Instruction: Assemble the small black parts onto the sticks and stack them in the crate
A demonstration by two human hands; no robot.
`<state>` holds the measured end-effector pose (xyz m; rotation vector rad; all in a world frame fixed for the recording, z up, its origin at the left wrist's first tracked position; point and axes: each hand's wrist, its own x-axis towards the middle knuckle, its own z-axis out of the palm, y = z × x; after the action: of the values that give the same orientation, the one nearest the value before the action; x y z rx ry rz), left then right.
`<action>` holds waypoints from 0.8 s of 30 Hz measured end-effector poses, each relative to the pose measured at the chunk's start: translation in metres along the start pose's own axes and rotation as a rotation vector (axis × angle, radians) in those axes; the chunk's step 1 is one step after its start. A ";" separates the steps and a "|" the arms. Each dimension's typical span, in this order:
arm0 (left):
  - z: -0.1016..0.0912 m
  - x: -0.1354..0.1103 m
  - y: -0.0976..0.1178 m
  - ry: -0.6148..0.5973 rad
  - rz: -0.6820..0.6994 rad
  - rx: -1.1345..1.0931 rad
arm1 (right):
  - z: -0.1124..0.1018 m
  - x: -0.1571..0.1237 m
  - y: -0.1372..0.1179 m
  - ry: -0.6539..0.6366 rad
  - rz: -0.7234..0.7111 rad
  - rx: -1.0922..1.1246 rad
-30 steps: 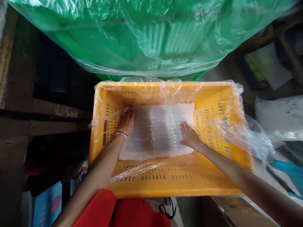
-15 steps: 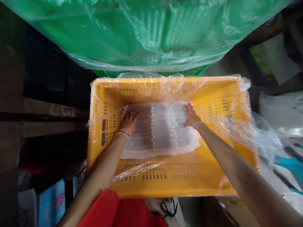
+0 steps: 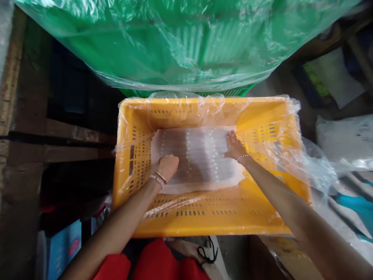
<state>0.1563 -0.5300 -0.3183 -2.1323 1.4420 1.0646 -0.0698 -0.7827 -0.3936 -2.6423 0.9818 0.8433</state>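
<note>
A yellow plastic crate (image 3: pixel 204 105) with slotted walls is lined with clear plastic film (image 3: pixel 279 163) that drapes over its rim. A translucent white sheet (image 3: pixel 198 155) lies on the crate floor, showing pale dotted stripes. My left hand (image 3: pixel 167 167) rests on the sheet's near left part, palm down, gripping nothing. My right hand (image 3: pixel 234 146) lies flat on the sheet's right side with its fingers spread. Bracelets circle both wrists.
A green crate (image 3: pixel 175 46) wrapped in plastic stands just beyond the yellow crate. Dark wooden beams (image 3: pixel 78 132) run along the left. A white sack (image 3: pixel 344 140) lies to the right. Red cloth (image 3: pixel 154 260) and a black cord (image 3: pixel 207 252) show at the bottom.
My left hand has slid toward me across the sheet, uncovering its far left part. My right hand has barely moved. The view has shifted slightly.
</note>
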 end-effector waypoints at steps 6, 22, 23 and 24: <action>0.026 -0.028 0.010 -0.280 0.080 0.031 | 0.002 -0.071 -0.024 -0.163 -0.128 -0.094; 0.036 -0.040 0.000 -0.389 0.059 0.039 | 0.031 -0.089 -0.019 -0.374 -0.151 -0.189; 0.036 -0.040 0.000 -0.382 0.055 0.025 | 0.032 -0.089 -0.019 -0.372 -0.159 -0.191; 0.037 -0.040 -0.001 -0.375 0.054 0.009 | 0.033 -0.089 -0.019 -0.371 -0.168 -0.195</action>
<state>0.1351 -0.4803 -0.3130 -1.7731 1.3240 1.3862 -0.1270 -0.7088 -0.3694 -2.5358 0.6029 1.3817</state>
